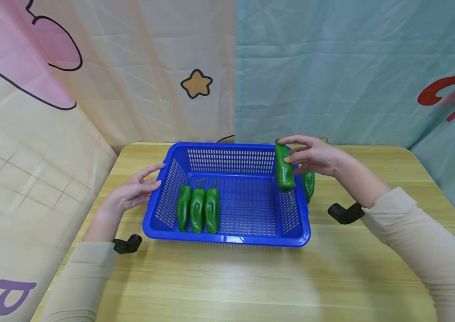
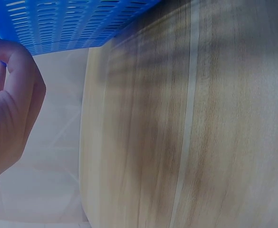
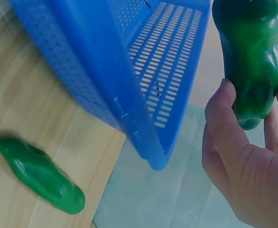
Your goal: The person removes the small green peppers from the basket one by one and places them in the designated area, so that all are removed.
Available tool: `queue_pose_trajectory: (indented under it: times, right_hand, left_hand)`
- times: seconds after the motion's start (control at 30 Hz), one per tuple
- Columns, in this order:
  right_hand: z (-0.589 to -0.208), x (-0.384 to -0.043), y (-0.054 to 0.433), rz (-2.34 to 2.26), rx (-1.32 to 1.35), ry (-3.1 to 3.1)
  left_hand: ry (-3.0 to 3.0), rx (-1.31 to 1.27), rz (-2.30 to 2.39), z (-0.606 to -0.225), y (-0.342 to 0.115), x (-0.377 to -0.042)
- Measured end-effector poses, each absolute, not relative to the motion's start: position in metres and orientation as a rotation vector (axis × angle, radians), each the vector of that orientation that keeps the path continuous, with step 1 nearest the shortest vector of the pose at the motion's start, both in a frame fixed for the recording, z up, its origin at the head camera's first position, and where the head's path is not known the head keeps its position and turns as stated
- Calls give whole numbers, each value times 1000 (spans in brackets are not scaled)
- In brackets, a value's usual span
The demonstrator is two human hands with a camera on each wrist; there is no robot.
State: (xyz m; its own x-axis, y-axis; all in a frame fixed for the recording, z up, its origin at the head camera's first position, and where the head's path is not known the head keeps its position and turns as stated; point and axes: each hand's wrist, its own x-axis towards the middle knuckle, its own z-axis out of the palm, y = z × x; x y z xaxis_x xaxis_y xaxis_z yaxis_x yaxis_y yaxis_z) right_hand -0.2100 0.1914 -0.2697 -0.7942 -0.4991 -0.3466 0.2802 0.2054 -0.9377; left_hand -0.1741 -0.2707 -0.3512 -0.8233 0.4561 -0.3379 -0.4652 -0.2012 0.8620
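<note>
Beige sleeves, right hand pinching pepper, left hand holding basket

Table: light wood-grain top, rounded far corners.
Cream cloth: hangs at left, creased.
Blue-green cloth: hangs at right, creased.
Star print: orange, black outline, on cream cloth.

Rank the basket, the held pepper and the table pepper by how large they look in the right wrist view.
1. Basket
2. Held pepper
3. Table pepper
The held pepper seems nearer the camera, so which pepper is truly bigger is unsure.
</note>
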Motion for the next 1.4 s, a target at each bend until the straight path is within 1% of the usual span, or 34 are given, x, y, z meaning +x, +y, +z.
queue_pose_trajectory:
  times: [0.6,1.4]
  right_hand:
    - [-272,-203,219,-1658,-176,1920]
    - [-285,-201,252,-1637,-143,1958]
  left_hand:
    - [1464,14,2073,-352,-271,-173]
    - [1455,5,2076,-354,-271,-174]
